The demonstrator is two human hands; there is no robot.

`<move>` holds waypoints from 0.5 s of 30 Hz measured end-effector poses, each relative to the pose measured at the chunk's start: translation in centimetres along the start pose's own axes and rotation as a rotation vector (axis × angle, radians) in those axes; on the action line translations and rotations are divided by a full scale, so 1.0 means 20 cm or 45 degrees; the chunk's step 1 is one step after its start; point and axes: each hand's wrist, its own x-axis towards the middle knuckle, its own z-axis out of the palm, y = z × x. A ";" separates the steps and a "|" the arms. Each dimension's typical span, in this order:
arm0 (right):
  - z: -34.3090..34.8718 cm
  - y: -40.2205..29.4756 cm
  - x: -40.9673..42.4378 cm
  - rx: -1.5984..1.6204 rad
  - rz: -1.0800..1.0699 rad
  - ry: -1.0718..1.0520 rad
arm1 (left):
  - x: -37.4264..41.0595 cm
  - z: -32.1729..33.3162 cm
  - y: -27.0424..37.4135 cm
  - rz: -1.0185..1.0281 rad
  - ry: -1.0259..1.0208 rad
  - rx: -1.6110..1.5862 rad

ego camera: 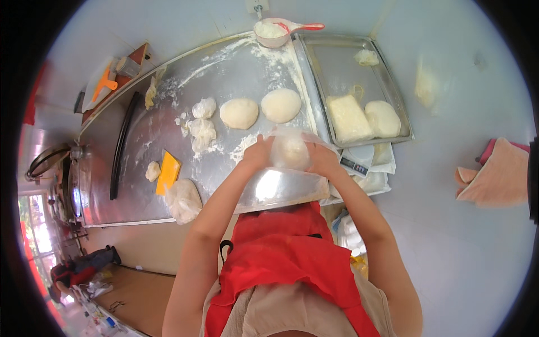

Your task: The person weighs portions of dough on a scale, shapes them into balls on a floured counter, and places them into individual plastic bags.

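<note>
Both my hands are at a clear plastic bag (313,138) near the front edge of the steel worktable (229,177). A pale dough ball (293,152) shows through the film. My left hand (258,152) grips the bag's left side, fingers partly hidden by the plastic. On the opposite side, my right hand (323,158) is partly under the film and holds it. Just beyond the hands rest two bare dough rounds, one on the left (238,113) and one on the right (281,105). Left of them lie two crumpled plastic bags, an upper (204,108) and a lower one (203,135).
A yellow scraper (168,172) lies by a bagged dough piece (183,200) and a small dough lump (153,171). Further left is a black bar (124,147). At the back stands a flour bowl (271,40). Right are a metal tray (337,46) and digital scale (356,160). Another person (78,269) is far left.
</note>
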 end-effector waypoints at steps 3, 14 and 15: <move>-0.03 -0.01 0.07 -0.012 0.207 -0.235 | 0.15 0.08 0.01 -0.040 -0.102 -0.062; -0.10 0.03 0.03 1.534 0.612 -0.476 | 0.11 0.04 -0.12 -0.286 -0.518 -1.427; -0.10 0.02 0.00 1.668 0.735 -0.496 | 0.05 0.06 -0.14 -0.398 -0.523 -1.428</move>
